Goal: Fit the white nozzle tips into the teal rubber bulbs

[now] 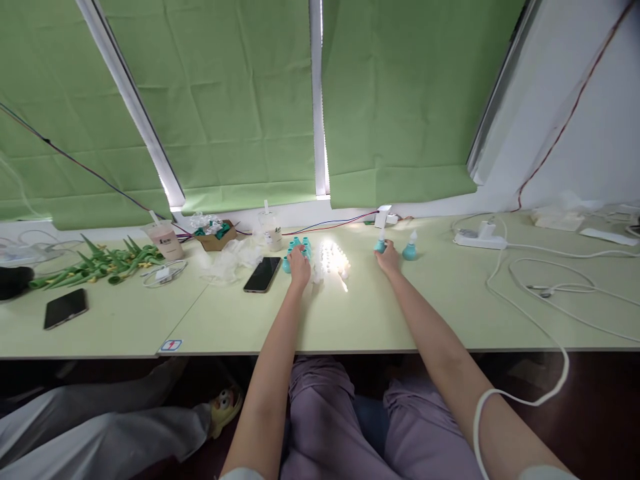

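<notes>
Hands: well apart on the pale table (360, 327), both forearms reaching in from the near edge.
Left hand (300, 267): on the cluster of teal bulbs (306, 244), left of centre; whether my fingers were clamped on one, I could not tell.
Right hand (390, 258): fingers closed around a teal bulb with a white nozzle (381, 247), held upright, nozzle at the top.
Second nozzled bulb (410, 252): standing upright just right of my right hand, apart from it.
Small white pieces (329, 261): grouped between my hands, nearer the left; strong glare washed out their shapes.
Left of bulbs: a black phone (263, 275), lying flat; beyond it a lidded cup with a straw (271, 230).
Farther left: crumpled clear plastic (230, 260), a cardboard box (214, 243) with green and clear wrapping in it, a pink drink cup (167, 241), green stems (100, 263) and a second phone (66, 309).
Right side: a white power strip (480, 238) toward the far side, white cables (565, 288) looped nearer.
Far edge: green blinds (400, 100) hung behind the table.
Neighbour: a person's grey-trousered legs (110, 433) showed at near left, below the table.
</notes>
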Demonstrator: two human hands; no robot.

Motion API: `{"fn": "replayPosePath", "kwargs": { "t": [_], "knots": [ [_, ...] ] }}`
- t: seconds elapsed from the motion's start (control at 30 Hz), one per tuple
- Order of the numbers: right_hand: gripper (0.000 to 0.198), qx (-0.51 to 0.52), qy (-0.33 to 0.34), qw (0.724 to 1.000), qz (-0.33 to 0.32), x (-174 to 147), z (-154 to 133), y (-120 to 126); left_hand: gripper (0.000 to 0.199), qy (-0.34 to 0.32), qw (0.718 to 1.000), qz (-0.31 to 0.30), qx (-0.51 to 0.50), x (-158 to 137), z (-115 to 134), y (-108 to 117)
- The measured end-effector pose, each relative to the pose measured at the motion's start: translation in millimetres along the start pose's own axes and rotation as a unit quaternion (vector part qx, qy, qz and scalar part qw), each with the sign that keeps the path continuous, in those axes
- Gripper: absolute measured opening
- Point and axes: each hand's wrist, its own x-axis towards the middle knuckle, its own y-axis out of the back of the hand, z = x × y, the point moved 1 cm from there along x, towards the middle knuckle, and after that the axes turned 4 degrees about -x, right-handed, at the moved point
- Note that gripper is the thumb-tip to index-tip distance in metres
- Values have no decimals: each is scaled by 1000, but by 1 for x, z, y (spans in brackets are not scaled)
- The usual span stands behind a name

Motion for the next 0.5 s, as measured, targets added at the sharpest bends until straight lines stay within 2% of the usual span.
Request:
{"fn": "replayPosePath", "kwargs": {
  "t": [0.13,0.27,0.33,0.37,0.4,0.47,0.5],
  "knots": [
    [68,37,-2,999,29,-13,-8,5,35,-6,1000,-1,-1,1,0,0],
    [73,58,22,994,91,-31,-33,5,35,-12,1000,5,-1,0,1,1],
    [66,78,96,983,133,-42,-52,8,34,-3,1000,3,-1,1,2,2],
    [58,91,144,978,120,-48,-62,10,33,1,1000,1,-3,1,2,2],
    [47,105,188,973,80,-53,-72,13,33,2,1000,-2,-5,1,2,2],
    [34,117,268,954,-61,-63,-87,20,32,3,1000,-6,-9,1,3,2],
    [34,114,294,938,-144,-68,-92,24,33,2,1000,-7,-10,1,3,1]
  ]
}}
